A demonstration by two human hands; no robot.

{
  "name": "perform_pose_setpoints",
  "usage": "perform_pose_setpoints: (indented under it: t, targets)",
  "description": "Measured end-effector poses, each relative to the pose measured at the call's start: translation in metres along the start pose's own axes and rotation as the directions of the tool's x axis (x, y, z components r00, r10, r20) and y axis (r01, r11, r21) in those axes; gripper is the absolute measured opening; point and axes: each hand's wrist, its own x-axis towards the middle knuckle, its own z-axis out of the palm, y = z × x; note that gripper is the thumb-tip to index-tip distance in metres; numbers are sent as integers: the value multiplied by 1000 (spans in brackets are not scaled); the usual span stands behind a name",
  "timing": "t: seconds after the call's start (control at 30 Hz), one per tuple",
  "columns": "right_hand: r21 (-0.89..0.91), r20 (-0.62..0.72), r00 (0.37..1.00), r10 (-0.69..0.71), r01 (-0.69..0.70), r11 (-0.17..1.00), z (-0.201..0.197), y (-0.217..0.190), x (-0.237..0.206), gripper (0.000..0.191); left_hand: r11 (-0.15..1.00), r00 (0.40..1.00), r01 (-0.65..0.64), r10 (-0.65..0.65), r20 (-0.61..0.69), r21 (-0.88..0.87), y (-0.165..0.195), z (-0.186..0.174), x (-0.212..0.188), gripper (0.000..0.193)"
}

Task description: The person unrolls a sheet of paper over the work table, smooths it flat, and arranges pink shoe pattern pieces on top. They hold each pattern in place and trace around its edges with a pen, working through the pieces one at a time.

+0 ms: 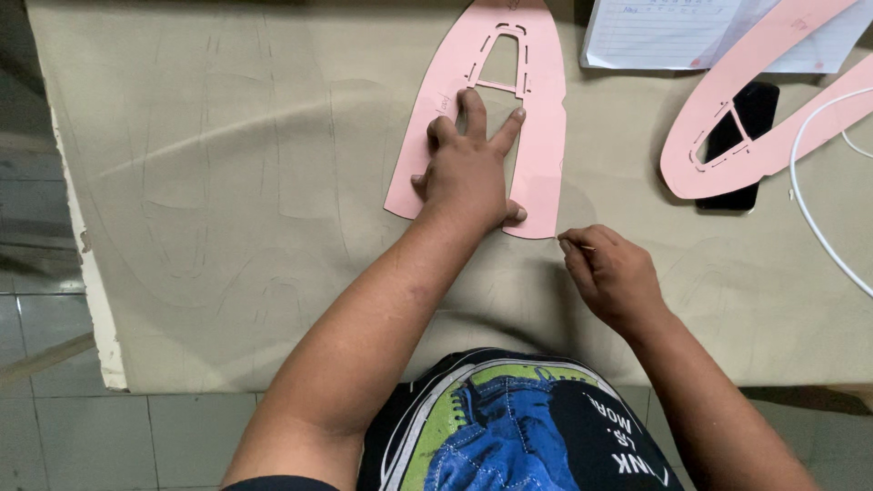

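Observation:
A pink card pattern (544,118), shaped like a shoe upper with cut-out slots, lies flat on a beige sheet of material (227,182) spread over the table. My left hand (468,168) presses down on the pattern with fingers spread. My right hand (611,273) is pinched around a thin marking tool (582,246) whose tip touches the sheet at the pattern's lower right corner. Faint traced outlines show on the sheet to the left.
A second pink pattern (727,109) lies at the upper right over a black phone (741,145). A lined paper sheet (664,32) sits at the top edge. A white cable (805,195) curves along the right side. The table's left edge borders tiled floor (36,345).

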Motion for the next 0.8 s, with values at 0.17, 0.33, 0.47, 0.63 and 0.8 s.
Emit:
perform_pose_setpoints:
  t: [0.17, 0.33, 0.47, 0.63, 0.8]
  targets:
    - [55, -17, 1000, -19, 20, 998, 6, -1, 3, 9, 999, 998, 20, -17, 66, -50, 1, -4, -1, 128]
    - [275, 43, 998, -55, 41, 961, 19, -9, 5, 13, 999, 996, 11, -8, 85, -34, 0, -8, -3, 128]
    - [162, 52, 999, 12, -20, 987, 12, -6, 3, 12, 998, 996, 6, -1, 84, -60, 0, -7, -3, 125]
    - [139, 20, 999, -33, 30, 990, 9, -8, 4, 11, 998, 998, 1, 3, 65, -67, -3, -5, 1, 114]
    - [255, 27, 990, -140, 129, 958, 24, -18, 13, 17, 997, 998, 4, 1, 65, -83, -4, -4, 3, 113]
